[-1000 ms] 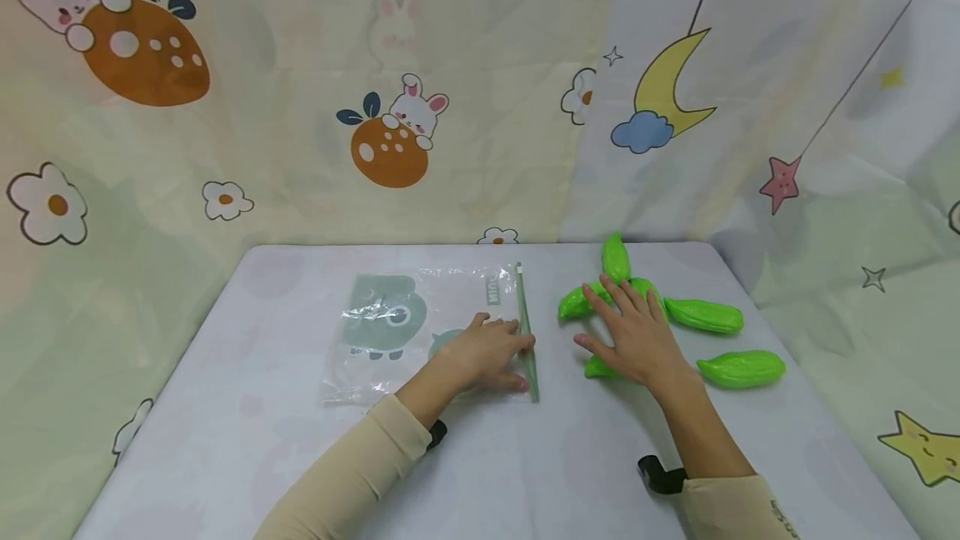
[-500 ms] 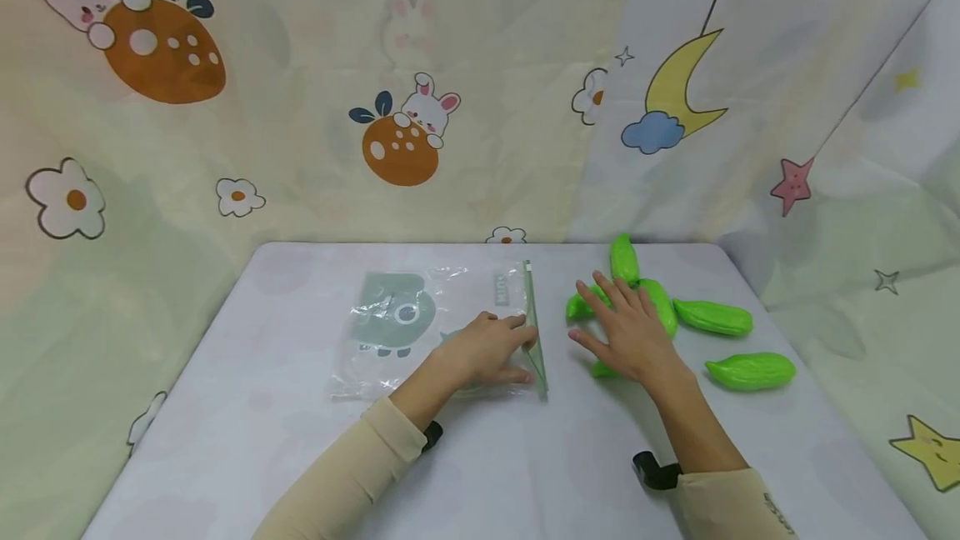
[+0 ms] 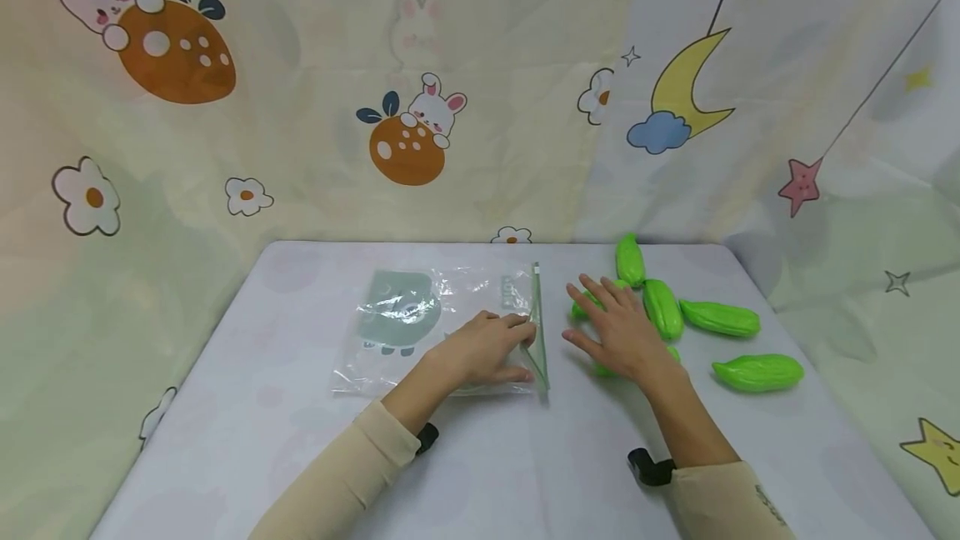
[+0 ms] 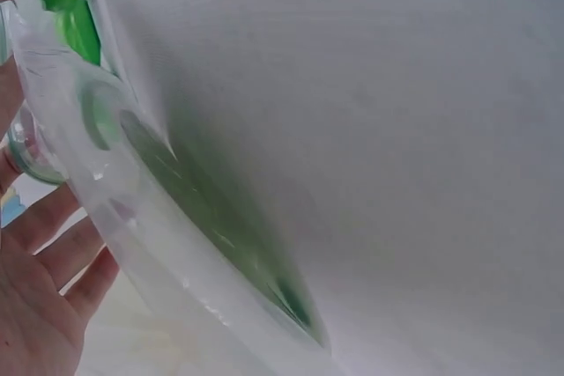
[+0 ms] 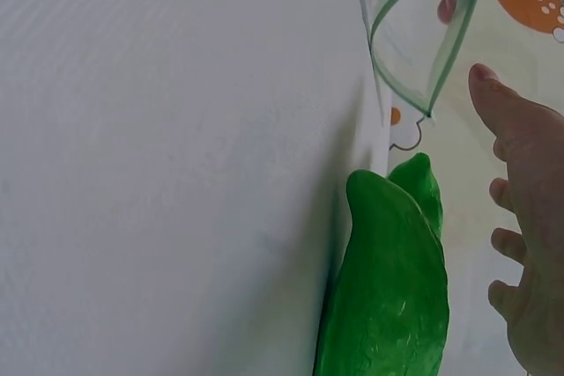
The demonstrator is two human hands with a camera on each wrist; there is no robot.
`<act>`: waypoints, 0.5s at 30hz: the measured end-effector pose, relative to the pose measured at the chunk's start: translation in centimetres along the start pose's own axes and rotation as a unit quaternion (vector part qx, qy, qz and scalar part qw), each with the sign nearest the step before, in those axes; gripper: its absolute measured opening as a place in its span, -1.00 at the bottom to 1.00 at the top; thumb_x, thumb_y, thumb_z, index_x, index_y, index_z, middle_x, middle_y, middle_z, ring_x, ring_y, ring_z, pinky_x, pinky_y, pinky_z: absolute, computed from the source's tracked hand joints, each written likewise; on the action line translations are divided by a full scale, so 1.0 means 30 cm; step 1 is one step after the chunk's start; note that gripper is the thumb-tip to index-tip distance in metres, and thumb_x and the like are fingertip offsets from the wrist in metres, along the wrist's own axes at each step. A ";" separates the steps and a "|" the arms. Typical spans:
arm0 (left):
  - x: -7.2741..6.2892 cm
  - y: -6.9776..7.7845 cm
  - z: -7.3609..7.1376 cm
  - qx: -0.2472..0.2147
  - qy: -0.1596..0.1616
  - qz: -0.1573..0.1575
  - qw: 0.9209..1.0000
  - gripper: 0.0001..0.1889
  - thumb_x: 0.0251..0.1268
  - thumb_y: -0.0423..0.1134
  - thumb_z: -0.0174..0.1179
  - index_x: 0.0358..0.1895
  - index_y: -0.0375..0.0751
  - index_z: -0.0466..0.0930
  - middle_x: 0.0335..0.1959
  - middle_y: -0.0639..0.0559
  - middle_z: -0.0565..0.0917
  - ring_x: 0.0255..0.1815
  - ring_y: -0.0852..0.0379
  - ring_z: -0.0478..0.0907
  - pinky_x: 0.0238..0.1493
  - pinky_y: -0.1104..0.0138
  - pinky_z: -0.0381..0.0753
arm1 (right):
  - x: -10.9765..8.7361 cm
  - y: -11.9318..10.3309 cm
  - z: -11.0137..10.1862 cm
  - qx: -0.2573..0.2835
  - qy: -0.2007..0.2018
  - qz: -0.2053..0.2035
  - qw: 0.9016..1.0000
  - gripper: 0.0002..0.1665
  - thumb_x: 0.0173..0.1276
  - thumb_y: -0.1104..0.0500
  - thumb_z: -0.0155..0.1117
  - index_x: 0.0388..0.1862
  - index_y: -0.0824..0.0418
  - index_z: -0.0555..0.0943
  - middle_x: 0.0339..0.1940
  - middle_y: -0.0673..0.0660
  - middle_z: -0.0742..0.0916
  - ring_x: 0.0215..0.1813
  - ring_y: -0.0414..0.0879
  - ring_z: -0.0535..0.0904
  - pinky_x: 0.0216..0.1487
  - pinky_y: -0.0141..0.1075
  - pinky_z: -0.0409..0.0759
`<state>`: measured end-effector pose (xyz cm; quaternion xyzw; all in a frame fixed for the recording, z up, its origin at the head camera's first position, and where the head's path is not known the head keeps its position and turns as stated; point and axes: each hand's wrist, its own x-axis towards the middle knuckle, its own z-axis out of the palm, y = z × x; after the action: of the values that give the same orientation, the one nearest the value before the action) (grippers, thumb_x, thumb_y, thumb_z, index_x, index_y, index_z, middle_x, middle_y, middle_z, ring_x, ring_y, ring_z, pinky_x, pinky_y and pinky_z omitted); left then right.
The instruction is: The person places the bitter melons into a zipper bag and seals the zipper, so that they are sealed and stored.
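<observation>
A clear zip bag (image 3: 401, 311) with a pale green cartoon print and a green zip edge lies on the table. My left hand (image 3: 483, 352) holds its mouth, and the upper layer stands raised, so the mouth gapes in the right wrist view. My right hand (image 3: 628, 338) hovers with spread fingers, holding nothing, over the left part of a group of bright green, ridged vegetables resembling bitter melons (image 3: 662, 309). Beneath that hand two of them are partly hidden. From the right wrist camera, a large green melon (image 5: 388, 279) appears beside the hand.
Another green melon (image 3: 630, 261) lies near the table's back edge, and one more melon (image 3: 757, 373) lies at the right. The white-covered table (image 3: 517, 473) meets a cartoon-printed cloth (image 3: 510, 157) behind it.
My right hand has shifted left, uncovering more of the green melons. The bag's mouth has lifted wider at my left hand. The head view has turned slightly left.
</observation>
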<state>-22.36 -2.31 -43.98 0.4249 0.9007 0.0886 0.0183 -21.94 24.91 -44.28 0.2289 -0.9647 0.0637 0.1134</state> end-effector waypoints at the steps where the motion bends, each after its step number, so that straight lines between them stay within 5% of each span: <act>1: -0.002 -0.001 -0.001 -0.001 0.001 0.000 1.000 -0.53 0.30 0.28 0.32 0.04 0.10 0.44 0.12 0.18 0.58 0.08 0.14 0.62 0.37 0.11 0.48 | 0.005 -0.003 0.002 0.002 0.001 -0.003 1.000 -0.11 0.43 -0.28 0.29 0.60 0.07 0.32 0.62 0.22 0.35 0.58 0.37 0.19 0.53 0.40 0.12; 15: -0.022 -0.025 -0.024 -0.021 0.027 -0.020 0.999 -0.47 0.27 0.36 0.29 0.07 0.10 0.45 0.18 0.19 0.55 -0.10 0.17 0.55 0.18 0.18 0.58 | 0.069 -0.038 0.027 0.006 -0.026 -0.014 1.000 -0.15 0.47 -0.31 0.22 0.56 0.10 0.38 0.61 0.17 0.37 0.62 0.33 0.16 0.57 0.37 0.07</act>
<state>-22.60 -3.39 -43.42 0.4036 0.9072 0.1187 0.0049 -23.38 22.88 -44.46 0.2451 -0.9636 0.0614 0.0874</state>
